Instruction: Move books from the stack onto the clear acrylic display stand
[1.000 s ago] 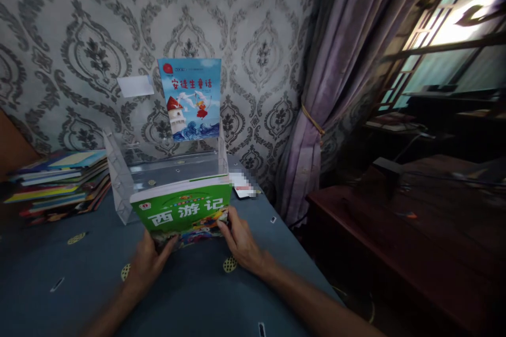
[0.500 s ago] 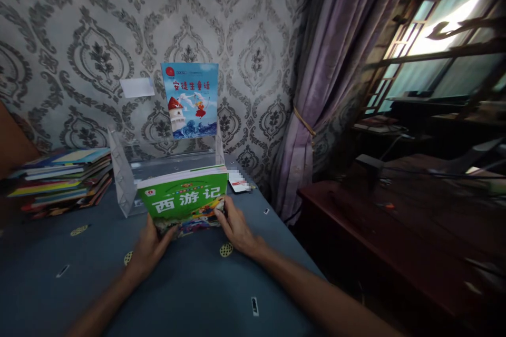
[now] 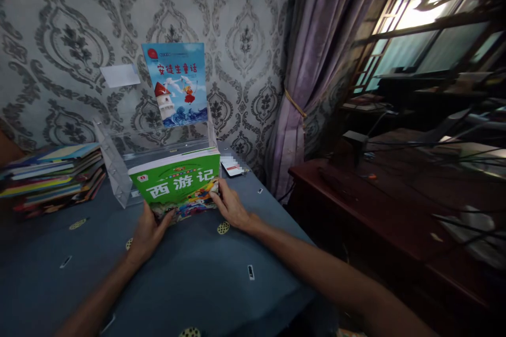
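Note:
A thick green book [image 3: 179, 181] with white Chinese characters is held tilted over the table, its cover facing me. My left hand [image 3: 148, 234] grips its lower left corner, thumb on the cover. On the lower right edge my right hand [image 3: 231, 202] is closed, its thumb also on the front. Fingers behind the book are hidden. Just beyond it stands a clear acrylic rack [image 3: 113, 166], partly covered by the book. A blue book [image 3: 179, 87] with a castle and waves on its cover shows upright above the rack.
A stack of books [image 3: 55, 176] lies left of the rack. Right of it is a phone-like flat thing [image 3: 232, 166], partly pixelated. The blue-grey tabletop [image 3: 205, 274] ends in an edge on the right, and beyond stands a dark red desk [image 3: 356, 205] with cables. A purple curtain [image 3: 300, 63] hangs behind.
The camera view has shifted, so the whole scene sits a little higher and further left. Both hands keep the same hold on the green book.

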Motion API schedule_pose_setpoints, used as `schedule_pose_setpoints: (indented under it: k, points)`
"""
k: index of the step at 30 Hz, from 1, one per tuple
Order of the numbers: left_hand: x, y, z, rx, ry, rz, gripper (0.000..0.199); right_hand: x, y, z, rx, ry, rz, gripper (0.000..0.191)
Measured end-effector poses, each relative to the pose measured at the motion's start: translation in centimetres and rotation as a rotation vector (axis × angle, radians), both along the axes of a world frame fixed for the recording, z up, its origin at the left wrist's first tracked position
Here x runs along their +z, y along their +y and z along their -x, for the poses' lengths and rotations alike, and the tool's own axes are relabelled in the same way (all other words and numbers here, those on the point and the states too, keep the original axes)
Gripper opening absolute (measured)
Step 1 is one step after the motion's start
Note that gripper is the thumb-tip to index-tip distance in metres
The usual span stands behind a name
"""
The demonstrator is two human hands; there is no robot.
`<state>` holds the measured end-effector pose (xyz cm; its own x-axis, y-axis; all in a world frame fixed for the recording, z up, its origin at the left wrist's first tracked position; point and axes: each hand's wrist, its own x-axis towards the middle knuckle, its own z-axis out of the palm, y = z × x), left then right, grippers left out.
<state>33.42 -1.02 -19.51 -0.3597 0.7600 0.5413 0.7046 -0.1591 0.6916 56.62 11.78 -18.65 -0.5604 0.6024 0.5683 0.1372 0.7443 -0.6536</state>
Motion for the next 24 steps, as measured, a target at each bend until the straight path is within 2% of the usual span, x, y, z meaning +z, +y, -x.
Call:
schedule_pose_setpoints:
  k: [8, 24]
  points:
    - [-0.04, -0.14, 0.08, 0.041, 0.027, 0.012, 0.051, 0.22, -0.06, -0.14, -0.011, -0.020, 0.033, 0.031]
    - [0.22, -0.28, -0.16, 0.024, 0.017, 0.012, 0.044, 0.56, -0.21, -0.26, 0.010, -0.004, 0.020, 0.027]
